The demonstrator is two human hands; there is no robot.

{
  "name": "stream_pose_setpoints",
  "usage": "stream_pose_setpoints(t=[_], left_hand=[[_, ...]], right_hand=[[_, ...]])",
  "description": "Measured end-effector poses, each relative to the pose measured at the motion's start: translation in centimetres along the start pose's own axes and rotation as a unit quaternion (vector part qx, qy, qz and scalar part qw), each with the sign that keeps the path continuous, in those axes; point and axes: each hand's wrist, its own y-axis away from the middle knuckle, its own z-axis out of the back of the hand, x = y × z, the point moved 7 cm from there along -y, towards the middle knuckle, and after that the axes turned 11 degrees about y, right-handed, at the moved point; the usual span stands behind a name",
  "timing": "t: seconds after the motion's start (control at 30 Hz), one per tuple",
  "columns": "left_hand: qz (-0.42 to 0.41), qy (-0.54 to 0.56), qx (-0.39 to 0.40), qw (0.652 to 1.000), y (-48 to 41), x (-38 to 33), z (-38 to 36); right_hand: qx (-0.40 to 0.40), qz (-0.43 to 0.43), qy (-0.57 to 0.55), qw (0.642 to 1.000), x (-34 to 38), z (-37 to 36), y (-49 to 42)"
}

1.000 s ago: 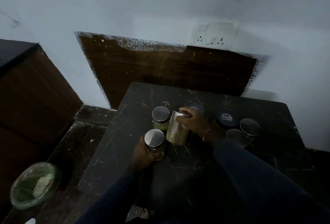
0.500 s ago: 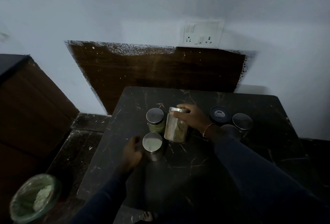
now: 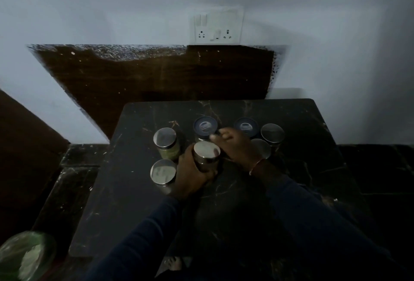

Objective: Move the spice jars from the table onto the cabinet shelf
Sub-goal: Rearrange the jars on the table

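As the left hand (image 3: 190,175) curls round the middle jar (image 3: 207,154), I call that a firm grasp on its body. The jar stands upright, apparently on the table (image 3: 302,146), with its long axis vertical, so a straight lift looks right. The right hand (image 3: 237,148) stretches past that jar toward a blue-lid jar (image 3: 205,126) just behind it, and I cannot tell whether it grips anything. I count seven jars (image 3: 163,171): five with steel lids, two with blue. Two steel ones sit left of the middle jar and two right. No shelf is in view.
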Motion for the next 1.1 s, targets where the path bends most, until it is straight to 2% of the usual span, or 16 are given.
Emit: stream_pose_setpoints(t=[0.1, 0.13, 0.17, 0.27, 0.37, 0.47, 0.57, 0.63, 0.7, 0.73, 0.77, 0.83, 0.93, 1.1], left_hand=[[0.018, 0.005, -0.005, 1.0, 0.7, 2.2, -1.4], [0.025, 0.012, -0.006, 1.0, 0.9, 3.0, -1.7], [0.032, 0.014, -0.008, 0.999, 1.1, 3.6, -1.8], [0.052, 0.012, -0.019, 0.998, 1.1, 4.8, -2.2], [0.059, 0.015, -0.022, 0.998, 0.6, 4.9, -2.6], [0.055, -0.004, -0.026, 0.998, 0.4, 4.9, -2.8], [0.043, -0.041, -0.055, 0.997, 0.9, 4.6, -2.6], [0.016, -0.072, -0.066, 0.995, 1.0, 3.7, -2.7], [-0.014, -0.098, -0.071, 0.993, 1.0, 2.7, -2.7], [-0.025, -0.098, -0.073, 0.992, 0.9, 2.2, -2.8], [-0.034, -0.096, -0.075, 0.992, 0.9, 1.8, -2.8], [-0.051, -0.098, -0.077, 0.991, 0.6, 1.0, -2.9], [-0.08, -0.103, -0.077, 0.988, 0.3, -0.7, -3.2], [-0.117, -0.032, -0.087, 0.989, -0.3, -4.0, -3.1]], right_hand=[[-0.212, -0.054, 0.063, 0.974, -3.8, 6.7, 1.4], [-0.242, -0.057, 0.109, 0.962, -4.8, 8.0, 1.7], [-0.236, -0.059, 0.149, 0.958, -5.6, 8.6, 1.9], [-0.117, -0.086, 0.205, 0.968, -8.0, 6.6, 1.9], [-0.078, -0.096, 0.252, 0.96, -8.4, 4.4, 2.3], [-0.058, -0.042, 0.261, 0.963, -7.2, 1.9, 2.5], [-0.012, -0.004, 0.203, 0.979, -6.3, 0.5, 2.3], [-0.056, 0.018, 0.182, 0.981, -5.8, 2.5, 1.7], [-0.169, 0.019, 0.207, 0.963, -6.3, 6.5, 0.6], [-0.208, -0.009, 0.228, 0.951, -7.2, 8.6, 0.0], [-0.206, -0.055, 0.249, 0.945, -8.5, 10.2, -1.0], [-0.104, -0.135, 0.258, 0.951, -11.4, 11.5, -2.9], [0.028, -0.128, 0.217, 0.967, -13.1, 10.5, -4.1], [0.042, -0.088, 0.216, 0.972, -11.1, 12.2, -4.7]])
